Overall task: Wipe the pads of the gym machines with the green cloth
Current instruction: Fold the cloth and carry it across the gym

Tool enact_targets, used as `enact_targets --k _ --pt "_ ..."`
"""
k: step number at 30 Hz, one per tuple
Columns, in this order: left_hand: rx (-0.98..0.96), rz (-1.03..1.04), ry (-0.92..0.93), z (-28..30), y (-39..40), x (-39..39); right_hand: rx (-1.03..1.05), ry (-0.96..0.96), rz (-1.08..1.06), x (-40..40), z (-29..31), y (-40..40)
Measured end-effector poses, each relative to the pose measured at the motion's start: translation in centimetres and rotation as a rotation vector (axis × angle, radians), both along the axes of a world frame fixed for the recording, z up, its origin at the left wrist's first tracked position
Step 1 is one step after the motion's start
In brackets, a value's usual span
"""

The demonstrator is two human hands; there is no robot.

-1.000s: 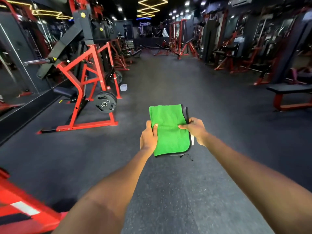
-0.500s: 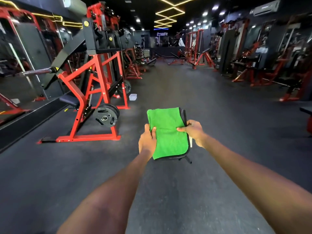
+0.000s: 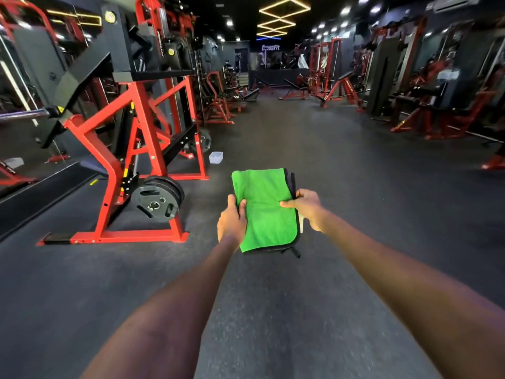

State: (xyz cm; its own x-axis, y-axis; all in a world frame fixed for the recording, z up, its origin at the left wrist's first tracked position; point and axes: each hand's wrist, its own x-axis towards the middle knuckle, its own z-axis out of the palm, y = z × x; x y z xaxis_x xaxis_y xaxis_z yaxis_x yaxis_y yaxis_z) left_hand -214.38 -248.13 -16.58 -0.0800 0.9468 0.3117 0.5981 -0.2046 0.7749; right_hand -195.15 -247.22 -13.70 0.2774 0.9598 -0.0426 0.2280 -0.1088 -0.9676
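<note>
we hold the green cloth out in front of us over the dark rubber floor, folded into a flat rectangle with a dark edge showing along its right and near sides. the left hand grips the left edge of the cloth, thumb curled over the top surface and the remaining fingers hidden underneath. the right hand pinches the right edge, thumb pressed flat on the green face, fingers wrapped below. both arms are extended, and the cloth is not touching any machine.

to the left, near us, stands a red plate-loaded machine with a black weight plate mounted low on its frame and a dark seat pad on its left side. a small clear container sits on the floor just beyond the frame. further machines line the far right side.
</note>
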Motion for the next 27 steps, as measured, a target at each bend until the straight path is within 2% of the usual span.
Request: enact_targets --k 7,19,27 --pt "0.022 -0.009 0.081 2.6 17.5 1.5 0.029 0.013 -0.016 1.3 1.6 16.5" --pt "0.052 -0.007 0.107 1.4 45.8 5.9 0.02 -0.011 0.045 6.4 0.7 45.2" --pt "0.075 0.045 0.109 2.5 64.3 9.7 0.007 -0.029 0.088 10.2 2.7 64.0"
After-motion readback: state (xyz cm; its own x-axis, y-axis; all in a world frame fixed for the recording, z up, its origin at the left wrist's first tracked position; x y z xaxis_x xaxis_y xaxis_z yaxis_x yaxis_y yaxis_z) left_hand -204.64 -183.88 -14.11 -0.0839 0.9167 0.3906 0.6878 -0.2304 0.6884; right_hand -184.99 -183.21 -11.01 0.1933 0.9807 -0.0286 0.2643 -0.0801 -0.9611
